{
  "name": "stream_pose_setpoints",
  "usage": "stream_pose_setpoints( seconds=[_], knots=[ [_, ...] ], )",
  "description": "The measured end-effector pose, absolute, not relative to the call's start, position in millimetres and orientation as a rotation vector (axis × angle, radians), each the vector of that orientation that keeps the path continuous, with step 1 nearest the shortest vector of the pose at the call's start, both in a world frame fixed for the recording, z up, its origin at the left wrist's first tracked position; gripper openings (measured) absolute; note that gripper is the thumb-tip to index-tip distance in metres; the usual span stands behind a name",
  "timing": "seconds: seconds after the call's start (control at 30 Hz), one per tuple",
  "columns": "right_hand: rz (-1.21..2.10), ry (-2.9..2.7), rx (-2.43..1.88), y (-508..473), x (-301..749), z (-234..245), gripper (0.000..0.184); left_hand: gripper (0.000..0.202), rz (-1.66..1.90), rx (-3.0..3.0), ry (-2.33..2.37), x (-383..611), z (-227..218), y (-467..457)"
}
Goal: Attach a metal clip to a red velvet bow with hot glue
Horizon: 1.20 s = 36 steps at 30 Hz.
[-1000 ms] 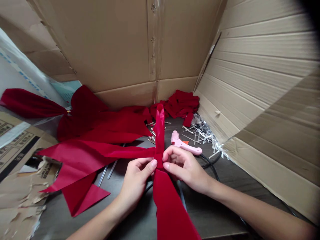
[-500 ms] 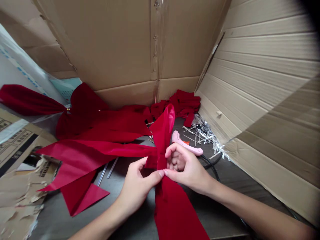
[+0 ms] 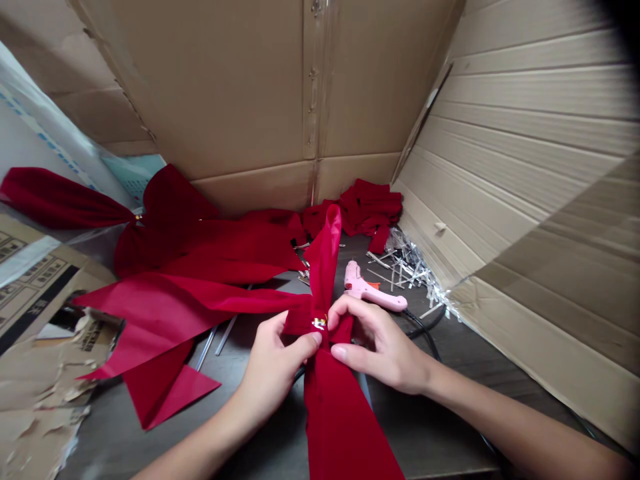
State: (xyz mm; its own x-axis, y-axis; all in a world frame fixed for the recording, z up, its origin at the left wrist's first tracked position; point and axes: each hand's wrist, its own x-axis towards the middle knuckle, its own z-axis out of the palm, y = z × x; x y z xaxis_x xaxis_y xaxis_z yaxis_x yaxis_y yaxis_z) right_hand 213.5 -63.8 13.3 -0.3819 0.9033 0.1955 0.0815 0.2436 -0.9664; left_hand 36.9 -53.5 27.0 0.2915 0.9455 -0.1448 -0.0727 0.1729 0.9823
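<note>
We see a deep red velvet ribbon (image 3: 340, 427) with a soft matt pile, and beside it a smooth red fabric ribbon (image 3: 150, 313) with a faint sheen. A tiny gold metal fastening (image 3: 319, 323) glints brightly against the cloth. To the right, we find a pink plastic glue gun (image 3: 367, 290) with a smooth, lightly glossy shell, and a heap of shiny silver metallic strips (image 3: 405, 273). The black cable (image 3: 425, 330) looks smooth and dull. Behind them, we see a matt brown corrugated cardboard box wall (image 3: 200, 87), joined by a seam of glossy clear tape (image 3: 313, 80), while the torn cardboard sheet (image 3: 40, 400) at the left shows rough, fibrous paper. The dark wood-grain tabletop (image 3: 425, 427) has a low sheen.
</note>
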Motion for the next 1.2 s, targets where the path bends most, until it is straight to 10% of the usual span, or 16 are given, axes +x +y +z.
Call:
stream_pose_setpoints(
  seconds=[1.2],
  knots=[
    [1.461, -1.347, -1.003, -55.7, 207.8, 12.0, 0.017, 0.025, 0.925, 1.089, 0.985, 35.7, 25.9, -55.1]
  ],
)
